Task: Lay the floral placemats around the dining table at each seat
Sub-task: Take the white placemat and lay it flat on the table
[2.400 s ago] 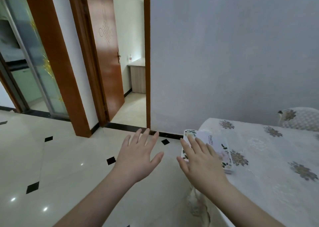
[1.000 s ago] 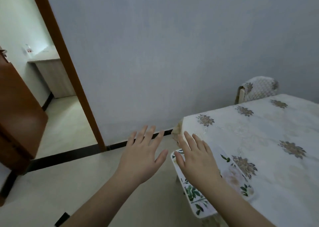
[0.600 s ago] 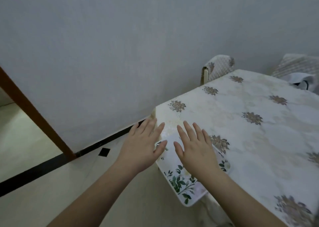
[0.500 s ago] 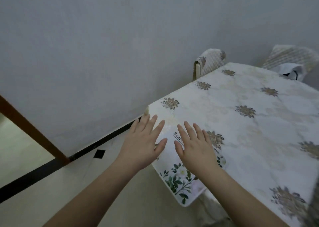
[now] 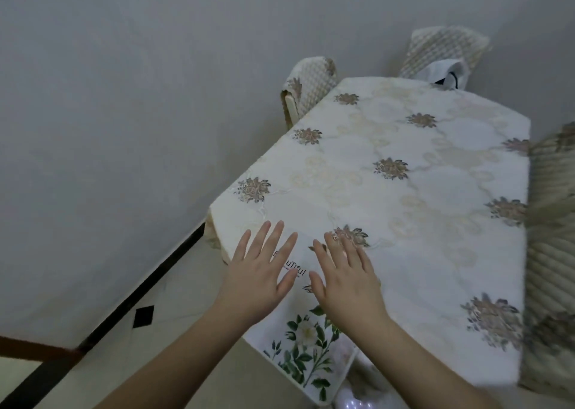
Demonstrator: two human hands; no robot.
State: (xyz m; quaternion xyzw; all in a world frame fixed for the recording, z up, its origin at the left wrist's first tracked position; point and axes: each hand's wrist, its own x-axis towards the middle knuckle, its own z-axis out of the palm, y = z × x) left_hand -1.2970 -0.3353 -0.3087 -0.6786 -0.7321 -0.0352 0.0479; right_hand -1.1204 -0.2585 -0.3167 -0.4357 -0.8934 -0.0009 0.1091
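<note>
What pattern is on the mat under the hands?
White placemat with green leaves, a white flower and some dark lettering, seen in the head view.

One dining table (image 5: pixel 435 191) under a flowered cloth, and one floral placemat (image 5: pixel 306 346) in sight at its near corner. Three covered chairs: one (image 5: pixel 311 88) by the wall, one (image 5: pixel 445 51) at the far end, one (image 5: pixel 550 253) on the right. Two hands, left (image 5: pixel 258 281) and right (image 5: pixel 345 284), and one white bag (image 5: pixel 445 71).

wide bare tablecloth (image 5: pixel 435 222) past the fingertips, open to the far end. blocked far off by two chair backs (image 5: pixel 311 85) and a white bag (image 5: pixel 448 72). wall (image 5: pixel 124 97) close on the left, another chair (image 5: pixel 550 253) right.
</note>
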